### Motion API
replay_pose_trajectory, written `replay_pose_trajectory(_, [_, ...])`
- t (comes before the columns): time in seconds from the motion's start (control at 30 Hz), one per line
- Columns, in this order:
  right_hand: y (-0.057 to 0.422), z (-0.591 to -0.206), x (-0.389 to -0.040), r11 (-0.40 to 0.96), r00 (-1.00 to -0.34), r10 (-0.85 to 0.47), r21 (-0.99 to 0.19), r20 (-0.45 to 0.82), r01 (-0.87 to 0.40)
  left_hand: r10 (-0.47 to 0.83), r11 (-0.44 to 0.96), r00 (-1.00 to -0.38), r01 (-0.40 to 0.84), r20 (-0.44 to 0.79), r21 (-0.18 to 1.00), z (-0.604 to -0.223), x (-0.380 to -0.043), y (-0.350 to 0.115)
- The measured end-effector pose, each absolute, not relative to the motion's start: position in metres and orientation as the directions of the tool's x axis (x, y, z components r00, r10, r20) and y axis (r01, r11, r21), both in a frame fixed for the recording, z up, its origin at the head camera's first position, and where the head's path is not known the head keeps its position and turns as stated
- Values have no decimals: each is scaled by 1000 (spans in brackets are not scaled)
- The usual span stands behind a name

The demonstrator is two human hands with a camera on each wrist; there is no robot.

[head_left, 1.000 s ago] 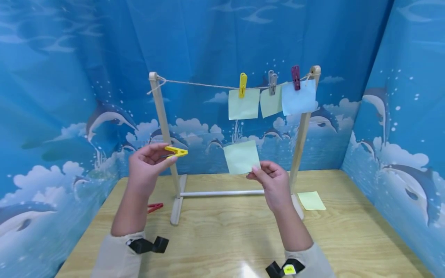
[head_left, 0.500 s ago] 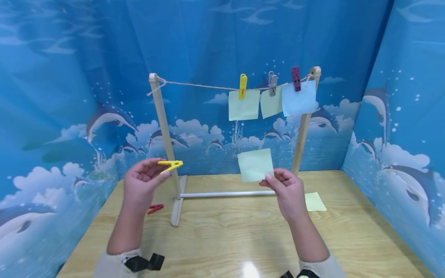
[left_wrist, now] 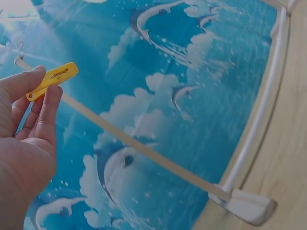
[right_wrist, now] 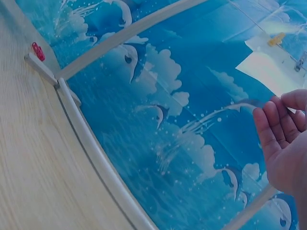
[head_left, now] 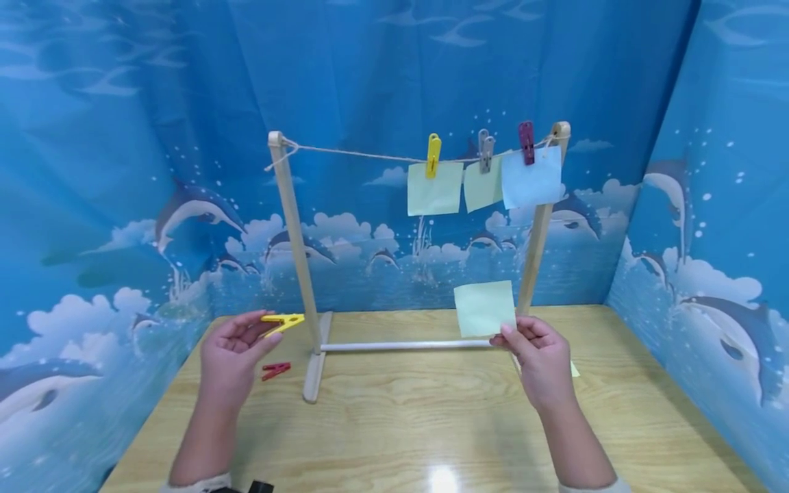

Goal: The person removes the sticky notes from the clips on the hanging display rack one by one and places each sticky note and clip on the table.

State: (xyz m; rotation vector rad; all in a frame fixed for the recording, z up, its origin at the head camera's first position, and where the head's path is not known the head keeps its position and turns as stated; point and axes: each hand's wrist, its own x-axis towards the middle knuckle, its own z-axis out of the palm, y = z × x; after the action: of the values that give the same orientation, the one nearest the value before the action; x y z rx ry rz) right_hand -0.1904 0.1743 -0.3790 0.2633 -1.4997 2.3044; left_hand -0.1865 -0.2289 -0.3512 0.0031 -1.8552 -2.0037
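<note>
Between thumb and fingers, my left hand (head_left: 231, 352) pinches a yellow clothespin (head_left: 285, 322) by its handle ends, in front of the rack's left post. The left wrist view shows the same clothespin (left_wrist: 53, 81) at the fingertips. My right hand (head_left: 542, 359) pinches a pale green paper square (head_left: 485, 308) at its lower right corner, before the right post. Above, a string (head_left: 354, 153) carries a green paper under a yellow clothespin (head_left: 433, 156), another green paper under grey clothespins (head_left: 485, 152), and a blue paper (head_left: 531, 179) under a dark purple clothespin (head_left: 527, 142).
The wooden rack's left post (head_left: 296, 239) and right post (head_left: 536, 246) are joined low down by a white bar (head_left: 407, 346). A red clothespin (head_left: 275, 370) lies left of the rack. Behind my right hand, a yellowish paper (head_left: 574, 370) mostly hides. A dolphin-print curtain (head_left: 370, 68) surrounds the table (head_left: 394, 424).
Both hands have come down and apart: the left with the yellow clothespin to the left, the right with the green paper to the right, now covering most of the paper on the table.
</note>
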Motion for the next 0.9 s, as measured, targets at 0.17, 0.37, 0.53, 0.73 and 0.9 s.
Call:
replay_pose_trajectory(0.17, [185, -387, -189, -370, -905, 259, -831, 338, -416, -289, -102, -926, 281, 241, 954, -365, -183, -238])
replay_pose_trajectory(0.37, [201, -396, -185, -370, -910, 294, -842, 294, -392, -310, -163, -929, 262, 203, 951, -382, -180, -247])
replay_pose_trajectory(0.53, [213, -404, -184, -364, -896, 332, -836, 296, -411, -340, -192, -920, 269, 193, 944, -399, -181, -256])
replay_pose_trajectory(0.73, [228, -414, -181, -395, -890, 353, -816, 289, -422, -323, -293, -908, 363, 266, 885, -421, -179, -267])
replay_pose_trajectory(0.9, [243, -426, -180, -426, -876, 387, -786, 290, -448, -321, -350, -909, 373, 264, 859, -435, -178, -274])
